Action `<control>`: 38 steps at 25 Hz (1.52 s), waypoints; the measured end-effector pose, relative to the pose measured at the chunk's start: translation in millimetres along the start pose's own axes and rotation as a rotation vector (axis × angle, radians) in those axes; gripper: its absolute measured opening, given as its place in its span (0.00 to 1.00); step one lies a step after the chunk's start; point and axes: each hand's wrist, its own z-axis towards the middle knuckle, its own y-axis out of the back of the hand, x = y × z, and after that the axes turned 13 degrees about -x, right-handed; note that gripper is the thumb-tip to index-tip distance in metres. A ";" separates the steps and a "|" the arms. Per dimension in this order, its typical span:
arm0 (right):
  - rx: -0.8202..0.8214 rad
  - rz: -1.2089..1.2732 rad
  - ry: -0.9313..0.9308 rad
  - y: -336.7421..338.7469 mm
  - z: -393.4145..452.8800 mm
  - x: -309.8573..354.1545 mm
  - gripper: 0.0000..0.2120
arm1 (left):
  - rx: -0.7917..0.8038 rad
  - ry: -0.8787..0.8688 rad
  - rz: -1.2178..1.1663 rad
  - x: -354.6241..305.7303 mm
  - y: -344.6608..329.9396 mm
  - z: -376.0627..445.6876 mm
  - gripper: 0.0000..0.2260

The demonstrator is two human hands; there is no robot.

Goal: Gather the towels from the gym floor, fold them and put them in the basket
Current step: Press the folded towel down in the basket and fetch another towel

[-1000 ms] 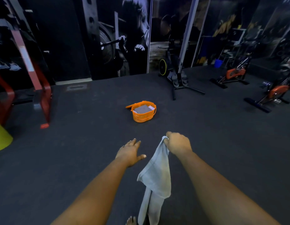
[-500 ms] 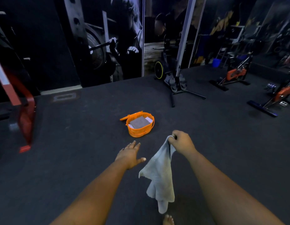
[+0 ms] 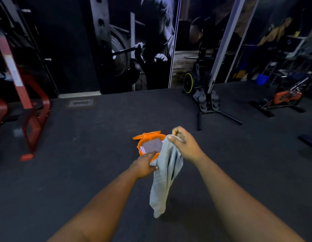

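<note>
The towel point(image 3: 164, 173) I hold is soft, matt pale-grey cloth, creased where it hangs. The basket point(image 3: 143, 143) is glossy orange plastic with a slotted wall; inside lies a folded towel point(image 3: 152, 145) of darker, napped grey cloth. The floor point(image 3: 82, 172) is dark, matt and grainy, like rubber. The red frame point(image 3: 32, 119) looks like painted metal with a slight sheen.

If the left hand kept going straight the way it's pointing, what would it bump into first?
The left hand already pinches the hanging grey towel. Pushing on, it would press further into that cloth; the orange basket seems to sit beyond and lower, though depth is unclear.
</note>
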 end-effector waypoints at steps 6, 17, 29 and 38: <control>0.168 -0.360 0.177 20.2 120.0 -53.4 0.06 | 0.024 -0.047 -0.284 -3.5 -1.2 139.7 0.33; -0.122 -0.569 0.070 66.0 294.8 -128.6 0.08 | 0.186 -0.057 0.014 50.6 -17.3 324.5 0.11; -0.162 -0.747 -0.191 98.0 402.2 -267.7 0.06 | -0.268 0.302 0.233 89.3 28.3 363.9 0.11; -0.050 -0.305 -0.257 56.4 420.3 -320.6 0.09 | -0.788 0.633 -0.447 23.4 1.7 388.7 0.07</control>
